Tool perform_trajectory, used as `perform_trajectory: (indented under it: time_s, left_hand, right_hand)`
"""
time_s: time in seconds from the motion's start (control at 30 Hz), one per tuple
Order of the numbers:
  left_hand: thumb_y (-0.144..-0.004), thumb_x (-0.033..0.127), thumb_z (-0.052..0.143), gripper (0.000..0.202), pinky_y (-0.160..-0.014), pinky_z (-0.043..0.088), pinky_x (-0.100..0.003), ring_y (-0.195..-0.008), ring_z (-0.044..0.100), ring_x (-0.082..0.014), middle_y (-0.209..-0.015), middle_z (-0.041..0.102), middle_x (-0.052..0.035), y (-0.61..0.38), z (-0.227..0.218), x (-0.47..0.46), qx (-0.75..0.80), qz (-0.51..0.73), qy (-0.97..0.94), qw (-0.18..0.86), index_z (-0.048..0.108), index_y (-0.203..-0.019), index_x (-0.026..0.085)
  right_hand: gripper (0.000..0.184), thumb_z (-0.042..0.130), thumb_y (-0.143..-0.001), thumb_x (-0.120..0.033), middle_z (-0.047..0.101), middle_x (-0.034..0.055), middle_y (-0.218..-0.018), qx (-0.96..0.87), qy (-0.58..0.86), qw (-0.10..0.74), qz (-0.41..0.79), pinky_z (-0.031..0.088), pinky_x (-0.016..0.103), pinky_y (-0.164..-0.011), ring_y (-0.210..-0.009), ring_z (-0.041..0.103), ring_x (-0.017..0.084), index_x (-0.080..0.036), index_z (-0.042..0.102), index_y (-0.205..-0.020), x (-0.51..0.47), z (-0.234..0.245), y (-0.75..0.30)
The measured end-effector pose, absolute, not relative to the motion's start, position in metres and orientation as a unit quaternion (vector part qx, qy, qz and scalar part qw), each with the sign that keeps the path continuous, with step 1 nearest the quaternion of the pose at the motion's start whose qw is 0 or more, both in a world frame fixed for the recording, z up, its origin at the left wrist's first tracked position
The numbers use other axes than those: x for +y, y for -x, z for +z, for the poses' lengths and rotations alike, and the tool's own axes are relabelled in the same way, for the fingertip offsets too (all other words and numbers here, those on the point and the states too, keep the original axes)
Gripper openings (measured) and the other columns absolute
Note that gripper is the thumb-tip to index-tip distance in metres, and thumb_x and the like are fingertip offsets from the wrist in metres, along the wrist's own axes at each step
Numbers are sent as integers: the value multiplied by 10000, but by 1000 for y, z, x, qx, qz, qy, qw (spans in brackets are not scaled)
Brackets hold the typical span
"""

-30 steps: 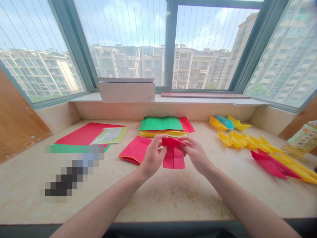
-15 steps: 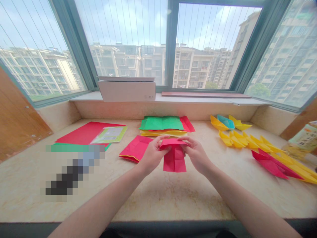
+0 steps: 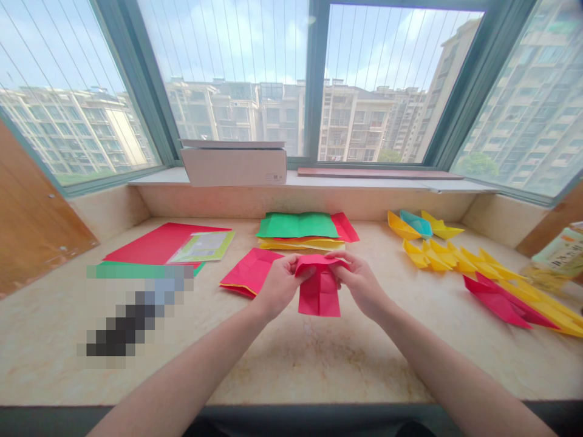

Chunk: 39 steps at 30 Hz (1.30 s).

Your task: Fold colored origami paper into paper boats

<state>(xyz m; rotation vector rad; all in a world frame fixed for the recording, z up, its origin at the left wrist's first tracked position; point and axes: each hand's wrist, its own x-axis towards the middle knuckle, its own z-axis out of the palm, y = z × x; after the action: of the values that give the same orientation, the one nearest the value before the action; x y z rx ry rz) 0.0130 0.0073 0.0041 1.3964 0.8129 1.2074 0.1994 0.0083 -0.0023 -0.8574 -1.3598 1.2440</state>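
A partly folded sheet of red paper (image 3: 320, 294) is held above the counter between my two hands. My left hand (image 3: 283, 280) pinches its upper left side, thumb in front. On the upper right side my right hand (image 3: 357, 278) grips it, with the forefinger along the top edge. The paper's top part spreads wider, and a narrower creased flap hangs below it. Just left of my left hand lies a stack of creased red paper (image 3: 249, 271) with a yellow edge showing. Behind my hands sit creased green sheets (image 3: 297, 225) over yellow ones (image 3: 300, 244).
Flat red sheets (image 3: 150, 241) and a clear packet (image 3: 204, 247) lie at the left, near a pixelated patch. Folded yellow boats (image 3: 439, 255), a blue boat (image 3: 416, 224) and a red boat (image 3: 503, 301) stand at the right. A white box (image 3: 234, 165) rests on the sill.
The held red paper has tilted slightly, its lower flap shifting a little left. Both hands keep their grip in nearly the same place.
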Motion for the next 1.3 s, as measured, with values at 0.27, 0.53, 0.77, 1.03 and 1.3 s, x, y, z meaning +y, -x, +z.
perform_trajectory:
  time_s: [0.27,0.53,0.77,1.03,1.3]
  left_hand:
    - [-718,442,802,416,-757,536,-318,-830,692,-227,-932,755,-101,-12,5,9,358,511,-581,522,712,-956,112]
    - [-804,345,736,289,-774,539,-343,-808,701,-234,-897,764,-101,-15,9,4,305,474,-594,574,733,-966,107]
    - [-805,351,735,278,-813,534,-344,-831,703,-237,-896,763,-85,-14,10,4,290,462,-599,586,738,-964,123]
    - [-839,393,698,312,-800,538,-352,-825,703,-237,-899,756,-79,-17,14,0,284,470,-594,587,728,-1017,138]
    - [-824,402,709,295,-805,520,-321,-852,671,-227,-896,747,-64,-20,12,-2,314,481,-618,537,744,-970,148]
  right_hand:
    - [340,736,-750,-308,640,-21,-708,-578,357,525,513,388,247,-517,-560,489,105,-182,628,-1047,11,-5,-199]
    - [354,735,-766,-352,625,-26,-703,-587,358,525,501,389,253,-522,-551,473,103,-190,622,-1060,12,-6,-198]
    - [405,747,-756,-344,615,-43,-650,-573,349,530,518,378,249,-513,-531,456,102,-202,600,-1105,12,-4,-196]
    - [387,727,-774,-347,657,-6,-776,-595,345,529,497,410,252,-520,-581,493,109,-198,661,-1124,9,-1,-198]
    - [337,704,-800,-423,687,45,-789,-630,366,506,460,433,268,-532,-649,554,156,-170,727,-1021,7,1,-199]
